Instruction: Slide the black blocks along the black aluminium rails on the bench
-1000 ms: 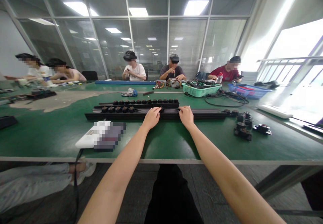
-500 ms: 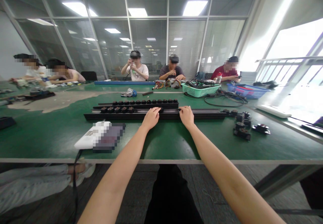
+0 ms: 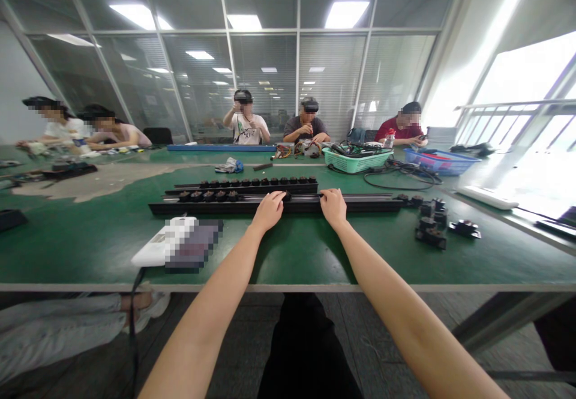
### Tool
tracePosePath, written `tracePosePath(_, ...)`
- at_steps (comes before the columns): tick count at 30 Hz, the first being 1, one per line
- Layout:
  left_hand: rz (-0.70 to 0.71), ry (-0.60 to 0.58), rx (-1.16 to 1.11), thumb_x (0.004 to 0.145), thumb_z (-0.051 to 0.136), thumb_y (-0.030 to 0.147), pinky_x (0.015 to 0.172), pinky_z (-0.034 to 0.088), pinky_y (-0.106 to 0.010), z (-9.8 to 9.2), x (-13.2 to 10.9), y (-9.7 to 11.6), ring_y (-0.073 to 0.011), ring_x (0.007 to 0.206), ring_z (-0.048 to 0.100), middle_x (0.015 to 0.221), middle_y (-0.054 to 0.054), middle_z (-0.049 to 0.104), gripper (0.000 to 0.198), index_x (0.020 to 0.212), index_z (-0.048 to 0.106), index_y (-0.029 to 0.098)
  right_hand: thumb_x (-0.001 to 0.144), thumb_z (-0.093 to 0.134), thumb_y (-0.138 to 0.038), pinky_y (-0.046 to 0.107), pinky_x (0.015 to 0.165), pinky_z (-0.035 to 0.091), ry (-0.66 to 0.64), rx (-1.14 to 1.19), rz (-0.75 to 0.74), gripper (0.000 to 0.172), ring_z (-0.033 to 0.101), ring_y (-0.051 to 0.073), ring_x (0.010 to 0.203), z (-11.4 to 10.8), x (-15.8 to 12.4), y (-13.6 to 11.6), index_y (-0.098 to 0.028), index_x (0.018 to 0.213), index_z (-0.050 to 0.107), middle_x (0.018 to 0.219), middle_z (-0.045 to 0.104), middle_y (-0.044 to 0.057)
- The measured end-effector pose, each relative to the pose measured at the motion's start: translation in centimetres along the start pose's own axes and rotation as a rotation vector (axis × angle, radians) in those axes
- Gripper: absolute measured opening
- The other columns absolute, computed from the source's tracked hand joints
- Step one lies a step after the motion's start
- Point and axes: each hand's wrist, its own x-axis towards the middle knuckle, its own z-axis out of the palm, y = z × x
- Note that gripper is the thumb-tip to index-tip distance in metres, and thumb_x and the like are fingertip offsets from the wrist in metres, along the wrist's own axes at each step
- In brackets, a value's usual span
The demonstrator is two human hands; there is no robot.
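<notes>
A long black rail (image 3: 216, 207) lies crosswise on the green table in front of me. Toward its left end a row of small black parts with brownish tops (image 3: 209, 196) sits in its channel. My left hand (image 3: 269, 210) rests at the middle of the rail, its fingers closed against a small black part (image 3: 288, 196). My right hand (image 3: 333, 208) is a little further right, fingertips pinched at the channel; a dark bit shows there, too small to name. Behind lies a shorter black rail (image 3: 243, 188) carrying several similar parts.
Loose black parts (image 3: 432, 231) lie right of the rail. A white device (image 3: 157, 246) with a cable is near the front edge. Farther back are a green basket (image 3: 357, 162), a blue basket (image 3: 443, 162), black cables (image 3: 405, 177) and a crumpled glove (image 3: 229, 165). Several people sit beyond.
My hands and the rail stay practically in place. Across the table, a person in a white shirt has shifted their arms apart.
</notes>
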Motion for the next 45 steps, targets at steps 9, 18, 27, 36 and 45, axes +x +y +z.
tracePosePath(9,-0.004,0.004,-0.012,0.100,0.044,0.014,0.125,0.042,-0.047,-0.01,0.01,0.01,-0.0246,0.137,0.059,0.144,-0.011,0.065,0.045,0.140,0.065,0.020,0.094,0.045,-0.013,0.047,0.124,0.034,0.021,0.005,0.009,0.043,0.060,0.027,0.124,-0.11,0.11,0.18,-0.020,0.118,0.080,0.124,0.072,0.013)
tracePosePath(18,-0.009,-0.011,-0.003,0.101,0.043,0.014,0.125,0.041,-0.046,-0.02,0.03,0.09,-0.0253,0.138,0.059,0.145,-0.013,0.064,0.045,0.140,0.064,0.016,0.095,0.045,-0.013,0.045,0.125,0.032,0.025,-0.013,0.035,0.042,0.060,0.026,0.125,-0.17,0.07,0.25,-0.020,0.117,0.080,0.124,0.071,0.012)
tracePosePath(27,-0.004,0.005,-0.009,0.100,0.045,0.014,0.125,0.042,-0.048,0.13,0.04,-0.09,-0.0244,0.136,0.060,0.144,-0.010,0.065,0.045,0.140,0.065,0.020,0.093,0.046,-0.014,0.048,0.123,0.034,0.071,0.004,0.048,0.041,0.061,0.026,0.122,-0.08,0.00,0.31,-0.022,0.114,0.081,0.120,0.072,0.012)
tracePosePath(36,-0.012,-0.007,-0.012,0.101,0.043,0.014,0.124,0.042,-0.047,-0.11,0.00,0.28,-0.0268,0.138,0.059,0.145,-0.015,0.064,0.044,0.140,0.064,0.014,0.093,0.046,-0.014,0.047,0.122,0.035,0.054,-0.008,0.078,0.041,0.060,0.027,0.125,-0.08,0.28,0.85,-0.022,0.116,0.080,0.123,0.071,0.013)
tracePosePath(45,-0.009,0.006,-0.011,0.100,0.044,0.014,0.126,0.041,-0.046,0.10,0.01,0.04,-0.0247,0.137,0.059,0.144,-0.011,0.065,0.045,0.140,0.065,0.019,0.094,0.046,-0.013,0.047,0.122,0.035,0.035,-0.020,0.115,0.041,0.060,0.027,0.126,-0.59,0.28,0.62,-0.019,0.118,0.079,0.126,0.070,0.015)
